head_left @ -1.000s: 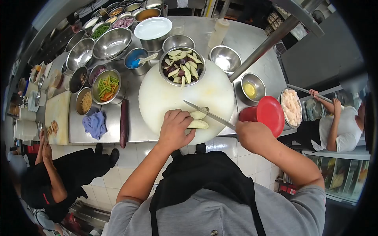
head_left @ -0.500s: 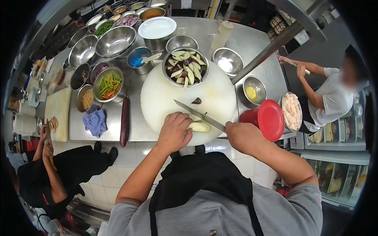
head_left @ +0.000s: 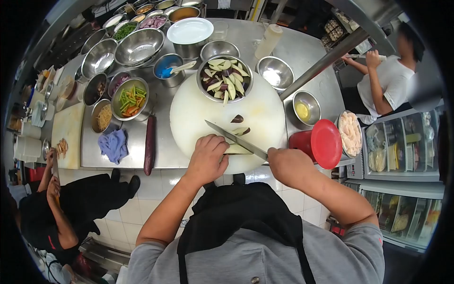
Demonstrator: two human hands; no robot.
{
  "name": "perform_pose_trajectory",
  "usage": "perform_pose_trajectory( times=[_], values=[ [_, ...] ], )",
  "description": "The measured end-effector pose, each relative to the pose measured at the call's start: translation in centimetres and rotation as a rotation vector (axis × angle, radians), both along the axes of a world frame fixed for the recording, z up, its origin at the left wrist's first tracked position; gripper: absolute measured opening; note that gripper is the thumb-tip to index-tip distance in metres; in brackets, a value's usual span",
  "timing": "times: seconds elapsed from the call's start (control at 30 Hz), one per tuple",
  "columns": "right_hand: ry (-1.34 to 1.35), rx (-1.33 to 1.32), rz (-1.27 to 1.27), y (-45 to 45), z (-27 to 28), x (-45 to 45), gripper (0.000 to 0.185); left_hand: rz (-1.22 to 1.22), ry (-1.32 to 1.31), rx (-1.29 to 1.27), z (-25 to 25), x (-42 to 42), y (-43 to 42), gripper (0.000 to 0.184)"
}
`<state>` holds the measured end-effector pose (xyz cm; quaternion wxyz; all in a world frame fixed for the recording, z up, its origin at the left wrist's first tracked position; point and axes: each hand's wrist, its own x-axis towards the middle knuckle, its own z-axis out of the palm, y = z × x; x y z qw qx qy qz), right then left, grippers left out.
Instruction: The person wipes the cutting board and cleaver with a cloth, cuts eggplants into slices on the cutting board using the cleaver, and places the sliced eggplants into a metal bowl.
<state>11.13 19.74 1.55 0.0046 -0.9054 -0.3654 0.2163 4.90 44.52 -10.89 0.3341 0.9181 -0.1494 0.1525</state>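
Note:
My right hand (head_left: 291, 164) grips the handle of a long kitchen knife (head_left: 236, 140), its blade slanting up and left across the round white cutting board (head_left: 189, 123). Closed fingers of my left hand (head_left: 208, 154) hold a piece of eggplant (head_left: 238, 149) on the board, close beside the blade. Cut pieces lie just beyond the knife: an eggplant slice (head_left: 242, 131) and a small dark eggplant end (head_left: 237, 119). At the board's far side stands a steel bowl (head_left: 202, 90) full of eggplant wedges (head_left: 227, 78).
A whole eggplant (head_left: 150, 146) and a blue cloth (head_left: 113, 146) lie left of the board. Bowls of cut vegetables (head_left: 133, 102) stand behind them. A red container (head_left: 325, 144) is at right. One co-worker (head_left: 388, 80) stands right; another (head_left: 61, 199) cuts at left.
The eggplant piece under my left hand has turned, its pale cut face less visible. Another slice lies beyond the blade. The co-worker at right has raised their hands.

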Motion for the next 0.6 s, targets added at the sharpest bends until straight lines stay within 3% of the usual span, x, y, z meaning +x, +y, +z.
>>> perform_pose_trajectory(
  times=[0.17,0.4,0.6],
  values=[
    [-0.041,0.021,0.008,-0.6,3.5,-1.2,0.01,0.032,-0.016,-0.023,0.4,-0.5,0.6,0.031],
    [0.033,0.035,-0.004,2.0,-0.8,0.0,0.011,0.042,-0.014,-0.029,-0.8,-0.7,0.7,0.032],
    [0.025,-0.067,0.009,1.7,3.1,-1.0,0.012,0.119,-0.05,-0.071,0.5,-1.7,1.7,0.027]
  ],
)
